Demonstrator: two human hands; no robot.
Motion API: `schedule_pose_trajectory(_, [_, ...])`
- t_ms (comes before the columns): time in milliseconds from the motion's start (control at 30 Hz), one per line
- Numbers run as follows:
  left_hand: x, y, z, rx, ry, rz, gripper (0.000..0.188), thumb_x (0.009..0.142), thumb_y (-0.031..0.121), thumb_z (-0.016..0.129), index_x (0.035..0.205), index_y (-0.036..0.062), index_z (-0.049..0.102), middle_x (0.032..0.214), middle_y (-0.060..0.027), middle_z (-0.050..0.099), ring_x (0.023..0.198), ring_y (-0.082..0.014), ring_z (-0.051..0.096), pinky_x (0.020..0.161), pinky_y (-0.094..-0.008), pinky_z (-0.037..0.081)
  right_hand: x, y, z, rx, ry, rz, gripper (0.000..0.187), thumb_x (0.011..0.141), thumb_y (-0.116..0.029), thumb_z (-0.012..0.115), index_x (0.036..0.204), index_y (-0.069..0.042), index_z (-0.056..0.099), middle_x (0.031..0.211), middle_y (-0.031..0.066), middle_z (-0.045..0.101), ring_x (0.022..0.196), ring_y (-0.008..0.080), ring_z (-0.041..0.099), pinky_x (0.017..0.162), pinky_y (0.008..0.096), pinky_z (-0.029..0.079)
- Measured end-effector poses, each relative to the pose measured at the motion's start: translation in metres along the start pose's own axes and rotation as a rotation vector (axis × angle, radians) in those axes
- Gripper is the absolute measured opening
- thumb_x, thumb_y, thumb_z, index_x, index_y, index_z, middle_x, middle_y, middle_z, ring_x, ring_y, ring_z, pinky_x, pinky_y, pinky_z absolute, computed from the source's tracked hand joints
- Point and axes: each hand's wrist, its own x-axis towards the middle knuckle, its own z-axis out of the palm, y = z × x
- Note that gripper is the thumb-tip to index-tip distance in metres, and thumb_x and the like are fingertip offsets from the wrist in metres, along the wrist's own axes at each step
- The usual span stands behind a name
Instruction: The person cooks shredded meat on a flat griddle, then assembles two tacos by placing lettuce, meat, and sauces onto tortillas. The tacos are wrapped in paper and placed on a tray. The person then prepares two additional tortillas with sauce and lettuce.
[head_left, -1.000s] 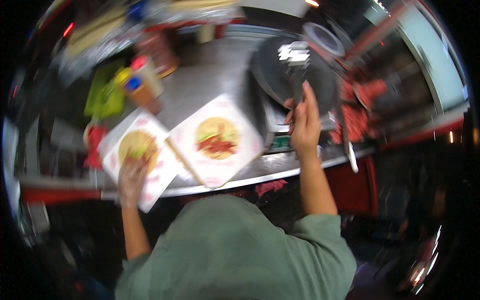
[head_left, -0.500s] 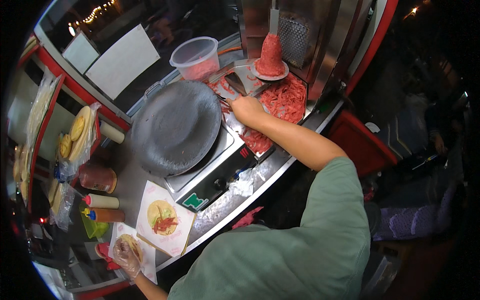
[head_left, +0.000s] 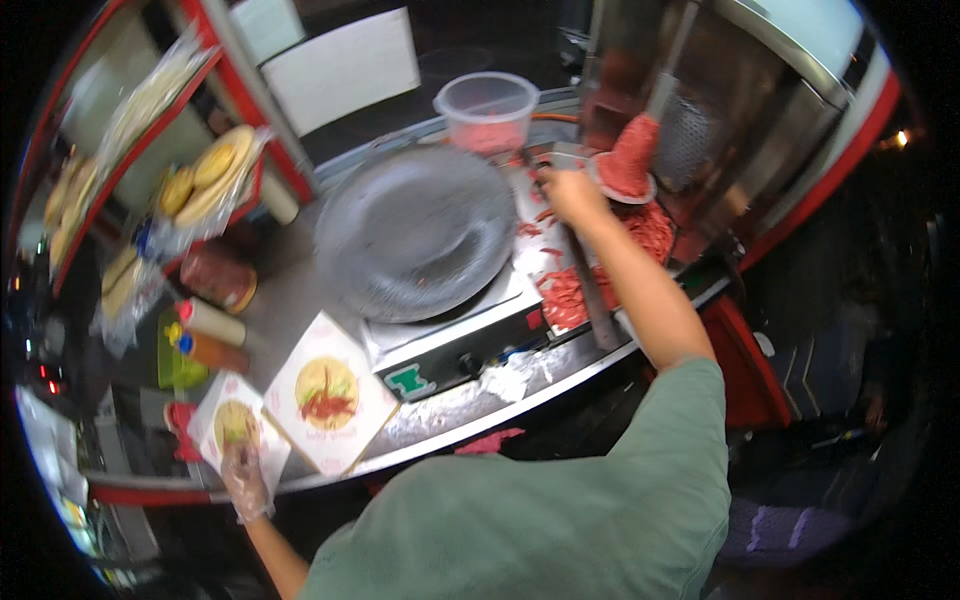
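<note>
My right hand (head_left: 572,196) is closed round the dark handle of a long knife (head_left: 592,300), its blade pointing back toward me beneath my forearm. It is above a metal tray with red shredded meat (head_left: 565,300), beside a cone of red meat (head_left: 632,160) on an upright spit. My left hand (head_left: 246,482), in a clear plastic glove, has its fingers together at the near edge of a small flatbread (head_left: 236,422) on white paper. Whatever those fingers hold is hidden. To its right, a second flatbread (head_left: 326,385) carries red meat strips and some green filling on paper.
A big dark round griddle (head_left: 415,235) sits on a metal burner (head_left: 465,350). Behind it stands a clear tub (head_left: 488,110) with red meat. Sauce bottles (head_left: 212,325) and a jar (head_left: 218,275) line the left. Shelves hold bagged flatbreads (head_left: 215,175).
The view has turned. My right hand has moved nearer the meat cone, and the knife blade now shows below my forearm. My left hand has drawn back toward the near edge of the small flatbread.
</note>
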Motion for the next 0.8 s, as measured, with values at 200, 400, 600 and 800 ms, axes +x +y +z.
schedule_pose_trajectory(200, [-0.034,-0.061,-0.036,0.028,0.058,-0.3,0.046,0.101,0.039,0.067,0.111,-0.0048,0.075,0.104,-0.0208,0.076,0.096,-0.0291,0.071,0.09,-0.0413,0.053,-0.027,-0.054,-0.084,0.098,0.154,-0.137,0.04,0.097,-0.033,0.069,0.134,-0.018,0.072,0.118,0.0218,0.074,0.107,0.0365,0.073,0.094,0.0424,0.055])
schedule_pose_trajectory(400, [-0.031,-0.15,-0.061,-0.047,0.192,-0.237,0.033,0.098,0.028,0.072,0.113,-0.0016,0.073,0.104,-0.0141,0.075,0.093,-0.0219,0.071,0.086,-0.0384,0.056,-0.093,-0.204,-0.062,0.449,-0.104,-0.401,0.04,0.104,-0.016,0.065,0.142,-0.005,0.065,0.123,0.0111,0.075,0.107,0.0092,0.065,0.096,0.026,0.049])
schedule_pose_trajectory(600, [-0.029,-0.202,-0.035,-0.306,0.191,-0.171,0.034,0.096,0.02,0.075,0.124,0.002,0.067,0.106,-0.0126,0.067,0.097,-0.0212,0.067,0.087,-0.0342,0.056,-0.202,-0.436,0.086,0.499,-0.448,-0.747,0.041,0.098,-0.018,0.068,0.139,-0.018,0.068,0.114,0.0243,0.073,0.097,0.0349,0.074,0.088,0.0386,0.056])
schedule_pose_trajectory(800, [-0.014,-0.182,-0.036,-0.19,-0.022,-0.172,0.036,0.094,0.027,0.078,0.116,-0.0008,0.069,0.109,-0.0149,0.07,0.103,-0.0309,0.067,0.094,-0.0415,0.055,-0.279,-0.513,0.175,0.255,-0.595,-0.867,0.051,0.097,-0.024,0.071,0.147,-0.017,0.06,0.098,0.0214,0.073,0.085,0.0374,0.071,0.077,0.0437,0.055])
